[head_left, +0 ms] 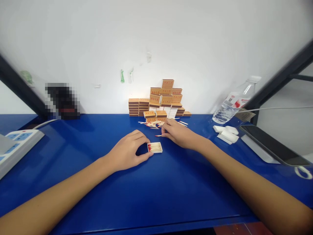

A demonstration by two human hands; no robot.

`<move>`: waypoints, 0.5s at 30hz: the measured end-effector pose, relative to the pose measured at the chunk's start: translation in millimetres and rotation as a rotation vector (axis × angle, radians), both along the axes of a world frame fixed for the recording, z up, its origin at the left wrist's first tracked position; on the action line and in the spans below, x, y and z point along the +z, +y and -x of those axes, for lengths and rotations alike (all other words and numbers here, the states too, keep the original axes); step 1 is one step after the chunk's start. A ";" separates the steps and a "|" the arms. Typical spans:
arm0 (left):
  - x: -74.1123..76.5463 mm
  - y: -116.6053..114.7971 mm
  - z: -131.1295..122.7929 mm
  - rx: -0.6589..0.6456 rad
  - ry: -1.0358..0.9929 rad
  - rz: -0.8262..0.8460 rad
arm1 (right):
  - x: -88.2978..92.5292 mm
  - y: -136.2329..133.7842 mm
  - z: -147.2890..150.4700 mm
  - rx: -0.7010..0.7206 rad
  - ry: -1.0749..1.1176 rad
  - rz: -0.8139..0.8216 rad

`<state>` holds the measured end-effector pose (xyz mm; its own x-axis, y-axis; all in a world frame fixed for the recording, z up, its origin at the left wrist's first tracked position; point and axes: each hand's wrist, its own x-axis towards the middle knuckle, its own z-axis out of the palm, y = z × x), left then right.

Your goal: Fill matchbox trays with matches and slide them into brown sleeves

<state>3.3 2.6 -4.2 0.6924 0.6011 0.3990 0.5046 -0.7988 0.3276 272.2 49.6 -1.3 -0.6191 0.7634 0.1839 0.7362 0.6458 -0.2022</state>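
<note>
A small white matchbox tray [156, 150] lies on the blue table, with red-tipped matches [155, 147] side by side in it. Thumb and fingers of my left hand [130, 150] grip the tray by its left end. Just beyond the tray, to the right, my right hand [178, 133] pinches a single match [158, 135], its red head pointing left. Behind that hand is a loose pile of matches [153, 124], partly covered by the fingers.
Stacked matchboxes [166, 99] stand against the wall. On the right are a tilted water bottle [232, 101], white pieces [226, 133] and a phone [274, 143] on a white stand. A power strip [26, 143] sits at the left, near a blurred dark object [64, 101].
</note>
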 end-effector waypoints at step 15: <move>0.2 2.1 1.7 0.087 -0.006 -0.044 | 9.5 -36.1 16.0 0.039 0.184 -0.016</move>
<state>1.6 4.7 -4.0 0.6357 0.6408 0.4305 0.5709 -0.7656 0.2965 256.2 13.5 8.2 -0.6032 0.7354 0.3087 0.6619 0.6775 -0.3206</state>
